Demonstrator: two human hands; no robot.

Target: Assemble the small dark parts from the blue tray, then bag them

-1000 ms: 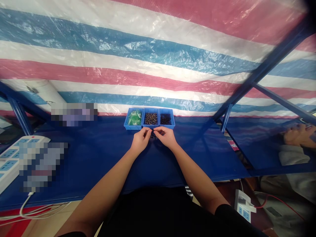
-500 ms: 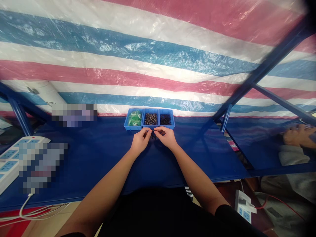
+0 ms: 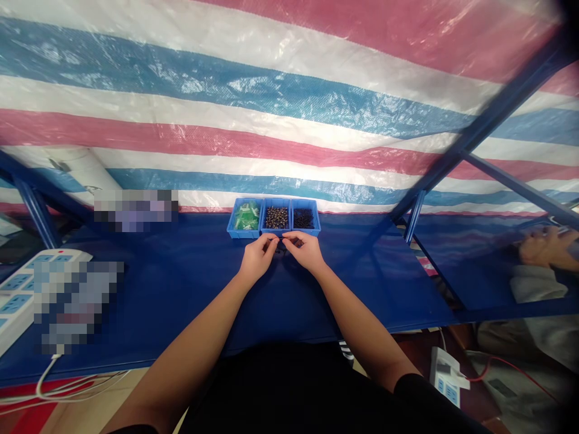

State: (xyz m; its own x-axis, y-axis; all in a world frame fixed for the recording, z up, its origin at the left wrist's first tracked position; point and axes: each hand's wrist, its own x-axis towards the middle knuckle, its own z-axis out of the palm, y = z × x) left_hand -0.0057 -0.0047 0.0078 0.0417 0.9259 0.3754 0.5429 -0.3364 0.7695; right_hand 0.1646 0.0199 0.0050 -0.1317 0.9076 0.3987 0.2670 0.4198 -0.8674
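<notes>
"Barely anything moves: the left hand (image 3: 257, 256) edges its fingertips toward the right hand (image 3: 305, 252), just in front of the bins."

"What do they have hold of?"

"Both are nearly closed in a pinch, fingertips meeting over a small dark part (image 3: 283, 243). It's too small to make out, and the fingers hide most of it."

"Why work up there?"

"Likely because the three blue bins (image 3: 244, 235) line the far edge of the blue bench (image 3: 384, 283), so the hands stay right against them. Green bagged pieces (image 3: 246, 216) fill the left bin, brownish parts (image 3: 276, 217) the middle, dark parts (image 3: 303, 219) the right."

"Anyone else nearby?"

"A co-worker's hand (image 3: 545, 247) shows far off to the right, well apart, beyond a blue shelf post (image 3: 415, 217)."
</notes>
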